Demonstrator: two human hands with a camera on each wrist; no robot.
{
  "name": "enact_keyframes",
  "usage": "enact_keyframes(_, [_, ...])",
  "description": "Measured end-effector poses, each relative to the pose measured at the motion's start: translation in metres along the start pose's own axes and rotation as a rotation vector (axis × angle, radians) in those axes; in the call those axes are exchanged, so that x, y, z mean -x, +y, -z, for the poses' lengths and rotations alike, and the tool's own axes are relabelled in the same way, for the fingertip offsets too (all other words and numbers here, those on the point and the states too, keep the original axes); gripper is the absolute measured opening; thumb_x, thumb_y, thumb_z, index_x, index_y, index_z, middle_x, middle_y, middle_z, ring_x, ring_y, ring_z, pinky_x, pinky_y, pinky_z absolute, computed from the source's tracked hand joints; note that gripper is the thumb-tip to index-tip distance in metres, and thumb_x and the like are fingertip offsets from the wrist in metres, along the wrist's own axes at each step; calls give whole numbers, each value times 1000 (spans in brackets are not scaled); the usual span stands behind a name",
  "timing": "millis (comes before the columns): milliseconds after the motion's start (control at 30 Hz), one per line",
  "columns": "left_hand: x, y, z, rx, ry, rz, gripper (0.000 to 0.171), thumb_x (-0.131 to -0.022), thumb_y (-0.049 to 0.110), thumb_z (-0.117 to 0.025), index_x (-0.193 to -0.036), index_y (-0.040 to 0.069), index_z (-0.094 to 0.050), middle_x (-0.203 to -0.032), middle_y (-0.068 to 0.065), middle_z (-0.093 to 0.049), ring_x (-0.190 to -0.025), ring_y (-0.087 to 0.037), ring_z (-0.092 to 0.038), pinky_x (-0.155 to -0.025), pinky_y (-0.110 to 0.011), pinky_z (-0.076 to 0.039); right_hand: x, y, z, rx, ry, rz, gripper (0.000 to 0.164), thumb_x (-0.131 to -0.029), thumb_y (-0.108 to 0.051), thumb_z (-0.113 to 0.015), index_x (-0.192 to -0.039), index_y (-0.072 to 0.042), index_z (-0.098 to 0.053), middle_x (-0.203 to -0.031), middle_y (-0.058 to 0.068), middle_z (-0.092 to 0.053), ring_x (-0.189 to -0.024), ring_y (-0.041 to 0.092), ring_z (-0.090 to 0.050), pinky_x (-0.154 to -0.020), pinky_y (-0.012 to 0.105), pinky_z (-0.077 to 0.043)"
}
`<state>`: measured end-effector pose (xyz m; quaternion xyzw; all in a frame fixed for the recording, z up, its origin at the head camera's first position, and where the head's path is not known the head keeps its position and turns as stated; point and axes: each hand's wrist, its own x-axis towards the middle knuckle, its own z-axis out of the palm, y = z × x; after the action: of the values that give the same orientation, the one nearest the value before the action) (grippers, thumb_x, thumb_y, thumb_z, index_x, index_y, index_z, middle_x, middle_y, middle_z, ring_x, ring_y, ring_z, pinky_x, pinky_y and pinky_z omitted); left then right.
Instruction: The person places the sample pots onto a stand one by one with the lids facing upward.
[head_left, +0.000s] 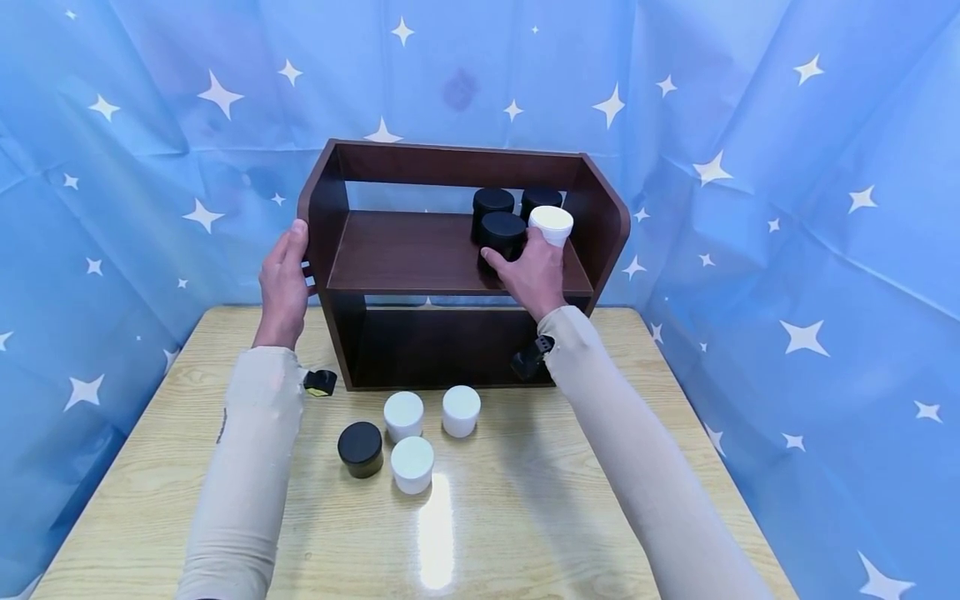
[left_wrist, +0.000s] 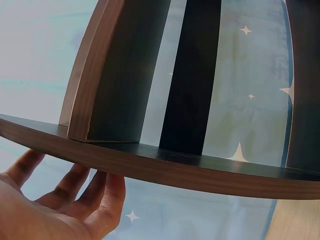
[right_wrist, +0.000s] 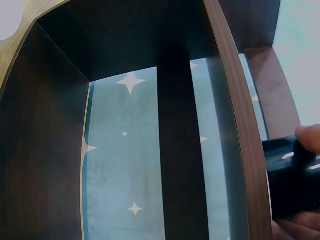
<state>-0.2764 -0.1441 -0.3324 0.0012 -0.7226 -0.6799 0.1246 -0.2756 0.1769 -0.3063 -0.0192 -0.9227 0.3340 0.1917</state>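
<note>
A dark brown two-level shelf [head_left: 405,250] stands at the back of the table. On the right of its upper board sits a group of jars: a front black jar [head_left: 502,227], two black jars [head_left: 492,202] behind it, and a white jar [head_left: 551,218] at its right. My right hand [head_left: 534,279] grips the front black jar, thumb on its left; in the right wrist view the black jar [right_wrist: 292,175] shows between thumb and fingers. My left hand [head_left: 283,279] rests against the outer face of the shelf's left side; its fingertips touch the panel [left_wrist: 150,167] in the left wrist view.
Three white jars [head_left: 461,411] and one black jar [head_left: 361,450] stand on the wooden table [head_left: 525,517] in front of the shelf. A blue curtain with white stars [head_left: 802,250] hangs behind and at both sides.
</note>
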Motion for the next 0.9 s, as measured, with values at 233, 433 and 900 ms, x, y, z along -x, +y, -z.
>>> enact_keyframes(233, [0,1,0,12,-2,-3,56,-100,66,-37,-138,31,-57,-127,4,-56,-113,-19,-54,-97,-45,-49,-4,-2,-3,14,6,-6,71,-89,-49,-71,-137,0,-51,-140,21,-59,-128,38,-57,-114,54,-43])
enact_keyframes(433, [1,2,0,7,7,1,55,-99,67,-37,-136,32,-58,-126,4,-56,-114,-20,-53,-100,-49,-48,-6,-4,-4,28,0,0,70,-90,-49,-71,-135,1,-52,-138,22,-61,-126,37,-59,-113,52,-44])
enact_keyframes(900, [0,3,0,-5,-9,5,56,-99,68,-35,-136,32,-57,-131,3,-55,-117,-20,-52,-104,-52,-47,-3,-5,-6,45,14,6,70,-89,-52,-71,-131,2,-56,-132,21,-64,-121,36,-62,-110,51,-47])
